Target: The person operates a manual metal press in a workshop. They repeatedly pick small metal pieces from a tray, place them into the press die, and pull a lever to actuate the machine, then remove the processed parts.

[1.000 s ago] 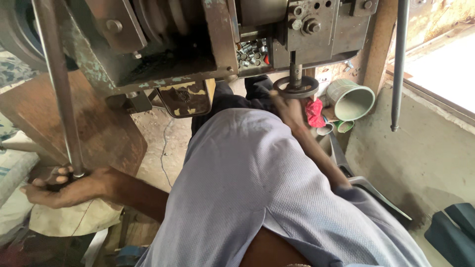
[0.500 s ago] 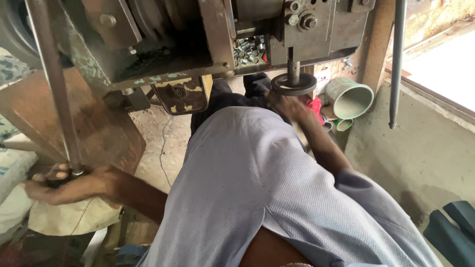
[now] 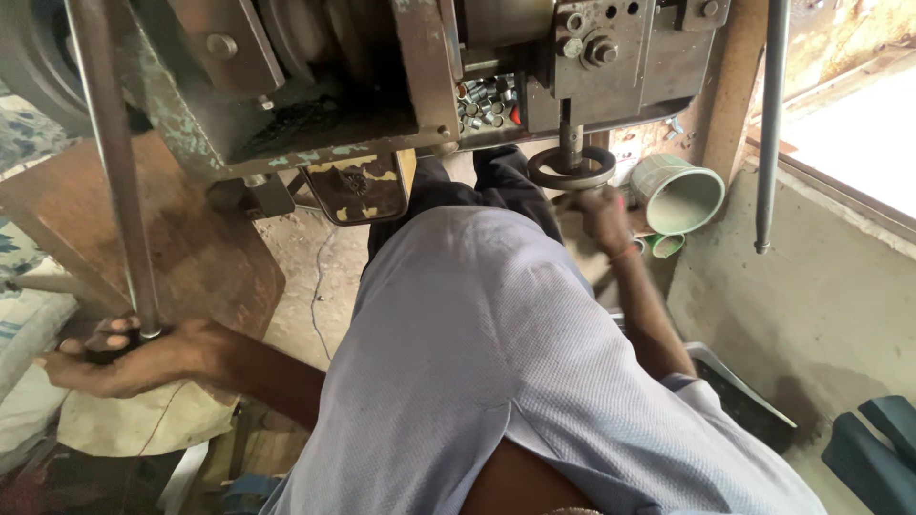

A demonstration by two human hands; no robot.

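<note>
Grey-green steel press machine [image 3: 315, 86] fills the top. Long grey steel lever rod [image 3: 114, 172] drops at left; left hand [image 3: 124, 358] wraps its lower end, grip closed on it. Right hand [image 3: 603, 217] sits under the dark round die ring [image 3: 571, 168], grip state unclear.

Pale green plastic bucket [image 3: 679, 195] lying tipped on its side by the concrete wall [image 3: 811, 296], mouth facing the camera. Smaller green cup [image 3: 666, 245] just below it. Rusty brown flat metal sheet [image 3: 181, 238] leaning at left. Off-white cloth sack [image 3: 134, 420] beneath it. Dark blue plastic object [image 3: 878, 453] in the bottom right corner. Thin grey vertical rod [image 3: 771, 124] at right.
</note>
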